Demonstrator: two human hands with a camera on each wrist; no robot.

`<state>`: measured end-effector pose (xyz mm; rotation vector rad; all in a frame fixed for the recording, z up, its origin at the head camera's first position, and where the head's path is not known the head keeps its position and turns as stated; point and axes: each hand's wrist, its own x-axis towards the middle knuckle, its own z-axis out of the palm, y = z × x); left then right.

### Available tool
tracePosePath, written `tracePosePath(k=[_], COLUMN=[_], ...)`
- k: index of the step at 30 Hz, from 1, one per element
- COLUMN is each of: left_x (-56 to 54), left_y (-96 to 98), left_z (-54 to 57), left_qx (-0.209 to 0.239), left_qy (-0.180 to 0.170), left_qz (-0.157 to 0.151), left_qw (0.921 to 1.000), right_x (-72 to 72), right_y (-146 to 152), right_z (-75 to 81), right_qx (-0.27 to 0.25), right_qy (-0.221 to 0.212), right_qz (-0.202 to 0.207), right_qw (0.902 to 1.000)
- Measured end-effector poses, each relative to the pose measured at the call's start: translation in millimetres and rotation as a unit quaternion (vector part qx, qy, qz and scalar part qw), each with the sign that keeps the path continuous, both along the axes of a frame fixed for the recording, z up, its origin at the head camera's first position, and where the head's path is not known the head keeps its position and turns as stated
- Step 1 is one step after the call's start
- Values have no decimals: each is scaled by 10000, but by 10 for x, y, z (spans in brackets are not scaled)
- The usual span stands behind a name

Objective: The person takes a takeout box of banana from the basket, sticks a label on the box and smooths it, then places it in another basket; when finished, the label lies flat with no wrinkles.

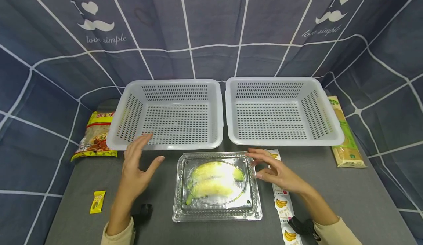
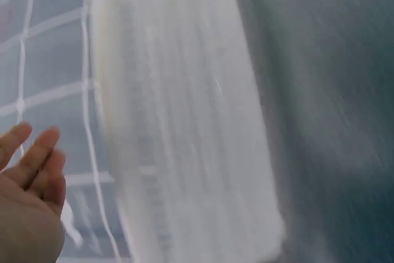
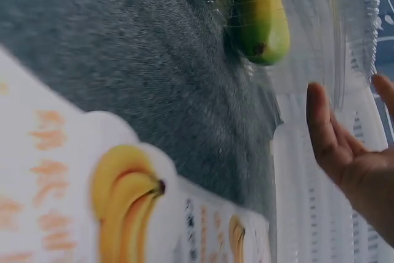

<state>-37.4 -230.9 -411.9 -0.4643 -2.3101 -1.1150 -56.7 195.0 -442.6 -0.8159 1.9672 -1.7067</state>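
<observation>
A clear plastic clamshell box (image 1: 216,214) with its lid down holds yellow-green bananas (image 1: 211,180); in the right wrist view the green banana tips (image 3: 265,35) show through its wall. My right hand (image 1: 275,169) is at the box's far right corner, fingers extended and thumb apart; whether the fingertips touch the lid I cannot tell. Under that arm lies a strip of banana stickers (image 1: 282,204), seen large in the right wrist view. My left hand (image 1: 135,171) is raised left of the box, thumb spread from the fingers, holding nothing, near the front rim of the left white basket (image 1: 165,147).
A second white basket (image 1: 284,142) stands beside the first, behind the box. A yellow-and-red food bag (image 1: 99,135) sits at far left, a green-and-tan packet (image 1: 347,138) at far right. A small yellow sachet (image 1: 97,202) lies front left. Grey checked curtains (image 1: 211,28) enclose the table.
</observation>
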Motion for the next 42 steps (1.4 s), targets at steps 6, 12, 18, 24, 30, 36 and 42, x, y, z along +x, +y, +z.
tracePosePath(k=[6, 12, 18, 24, 30, 36, 42], left_x=[40, 31, 22, 12, 8, 25, 13], left_y=[326, 477, 481, 487, 484, 473, 470], left_z=[18, -123, -186, -184, -198, -202, -189], left_qx=[395, 576, 715, 740, 816, 732, 676], left_qy=[-818, -1484, -1408, -1379, -1312, -1546, -1637], left_qz=[-2001, -2709, -2717, -2764, -2824, -2743, -2671], left_qw=[9756, 9494, 9494, 9482, 9468, 9463, 9473], right_x=[129, 299, 371, 385, 387, 406, 416], right_y=[253, 487, 554, 496, 446, 470, 544], right_z=[-132, -232, -289, -330, -321, -319, -394], right_qx=[197, 952, 1759, 2055, 2094, 1416, 393], right_qy=[158, 25, -755, -595, -600, -981, -730], right_qz=[-1108, -2091, -1890, -1655, -1835, -1992, -1602], right_qw=[9935, 9732, 9631, 9627, 9586, 9647, 9836])
